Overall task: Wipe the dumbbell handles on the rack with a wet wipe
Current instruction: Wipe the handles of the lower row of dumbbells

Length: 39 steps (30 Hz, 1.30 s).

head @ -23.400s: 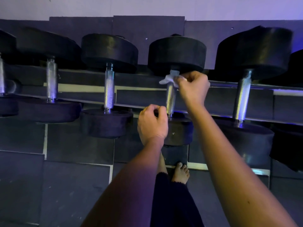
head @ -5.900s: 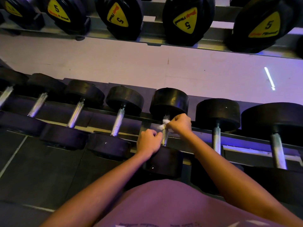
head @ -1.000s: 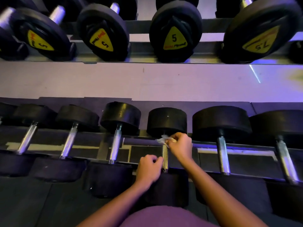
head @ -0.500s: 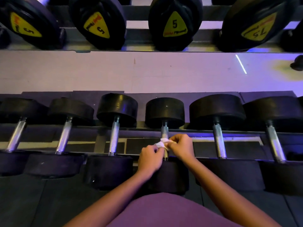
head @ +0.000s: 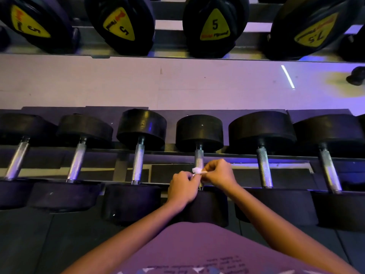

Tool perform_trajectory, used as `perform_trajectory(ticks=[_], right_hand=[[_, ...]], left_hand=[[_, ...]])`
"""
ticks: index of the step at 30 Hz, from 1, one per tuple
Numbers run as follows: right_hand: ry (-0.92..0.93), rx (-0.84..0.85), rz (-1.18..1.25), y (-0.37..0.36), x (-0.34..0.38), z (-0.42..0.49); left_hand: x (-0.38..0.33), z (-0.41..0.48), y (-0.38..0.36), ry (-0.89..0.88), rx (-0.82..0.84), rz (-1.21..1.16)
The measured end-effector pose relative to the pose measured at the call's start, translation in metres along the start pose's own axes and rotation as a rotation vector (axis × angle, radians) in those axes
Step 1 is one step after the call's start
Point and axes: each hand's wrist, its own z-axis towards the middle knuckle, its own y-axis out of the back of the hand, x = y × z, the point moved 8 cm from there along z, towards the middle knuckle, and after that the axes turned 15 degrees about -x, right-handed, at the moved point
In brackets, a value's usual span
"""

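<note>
Lower tier of rack [head: 167, 155]: row of black dumbbells lying near-to-far, knurled steel handles exposed.

Dumbbell [head: 199, 132] fourth from left is the one being worked. Its handle [head: 199, 158] is bare on the far half; the near half is hidden behind the hands.

Wet wipe [head: 197, 170]: small, white, bunched, held against the left side of this handle at about mid-length.

Right hand [head: 220, 173]: fingers curled, thumb and fingertips pinching the wipe from the right.

Left hand [head: 182, 187]: fingers curled, fingertips meeting the wipe's near-left edge. Hands together, both gripping the wipe.

Neighbouring handles, left [head: 137, 165] and right [head: 264, 167]: untouched by either hand.

Upper tier: dumbbell ends with yellow labels [head: 215, 26], reading 5 and 7.5. Purple shirt [head: 197, 250] at near edge.
</note>
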Motion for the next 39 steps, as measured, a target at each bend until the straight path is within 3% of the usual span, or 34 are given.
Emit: perform_trajectory(ticks=[5, 12, 20, 24, 28, 33, 39], right_hand=[[0.005, 0.002, -0.012, 0.0, -0.005, -0.002], [0.04, -0.201, 0.082, 0.019, 0.035, 0.039], [-0.023, 0.115, 0.009, 0.001, -0.007, -0.006], [-0.036, 0.09, 0.038, 0.002, -0.013, -0.01], [0.047, -0.01, 0.013, 0.014, 0.01, 0.013], [0.024, -0.134, 0.076, 0.018, 0.033, 0.039], [0.024, -0.017, 0.004, 0.009, 0.014, 0.017]], left_hand=[[0.0, 0.001, -0.002, -0.01, 0.002, -0.005], [0.005, 0.002, -0.004, 0.003, 0.005, 0.001], [0.015, 0.011, -0.009, -0.029, 0.055, -0.059], [0.02, 0.006, -0.009, -0.126, 0.176, -0.195], [0.034, -0.001, -0.001, -0.083, 0.244, -0.371], [0.041, -0.003, -0.001, -0.039, 0.371, -0.441], [0.044, 0.0, -0.004, -0.002, 0.437, -0.462]])
